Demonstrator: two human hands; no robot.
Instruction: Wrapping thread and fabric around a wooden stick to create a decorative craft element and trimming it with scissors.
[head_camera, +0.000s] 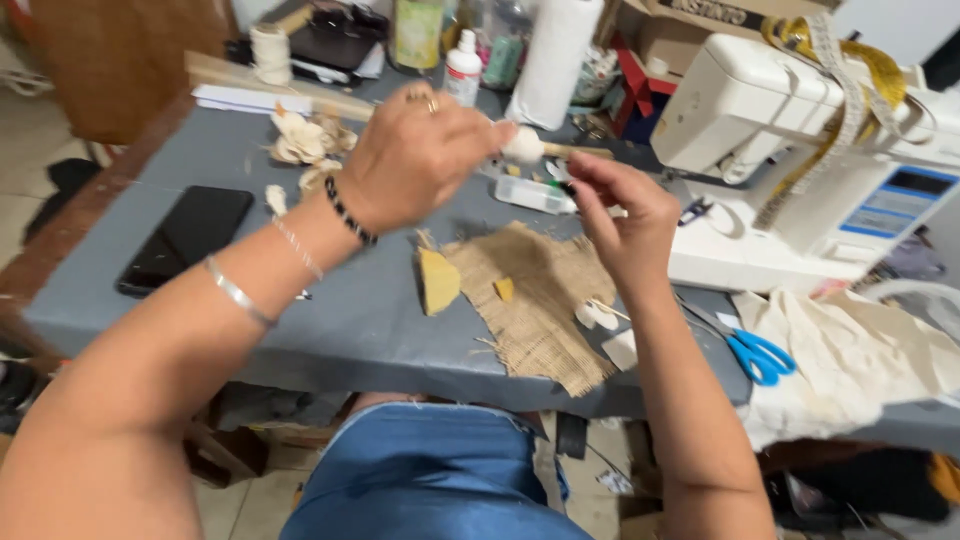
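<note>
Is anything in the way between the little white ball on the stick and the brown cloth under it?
Nothing visible. The left hand holds the white ball on its stick in the air, right hand beside it. The burlap cloth lies on the table below, with only small scraps on it.

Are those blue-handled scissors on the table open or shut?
Shut, it seems: the scissors lie flat on the table, blue handle loops together, blades partly hidden by the right forearm.
</note>
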